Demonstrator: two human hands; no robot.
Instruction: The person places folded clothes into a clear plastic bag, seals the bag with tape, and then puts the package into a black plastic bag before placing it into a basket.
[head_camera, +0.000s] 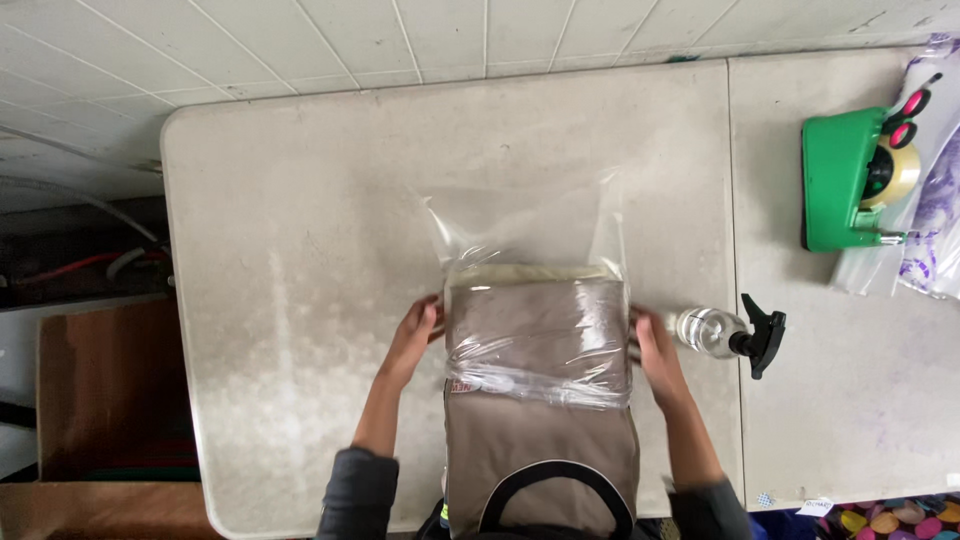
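Gripping clear plastic bag (535, 300) edges with left hand (415, 335) and right hand (655, 350) around folded brown garment (540, 440); uneven pulling risks tearing, or knocking spray bottle (725, 333) just beside right hand.

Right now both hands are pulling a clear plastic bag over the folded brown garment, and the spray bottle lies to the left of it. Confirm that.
One detail is wrong. The head view shows the spray bottle lying to the right of the folded brown garment, beside the right hand. The rest holds: the left hand and the right hand each grip a side of the clear plastic bag over the garment.
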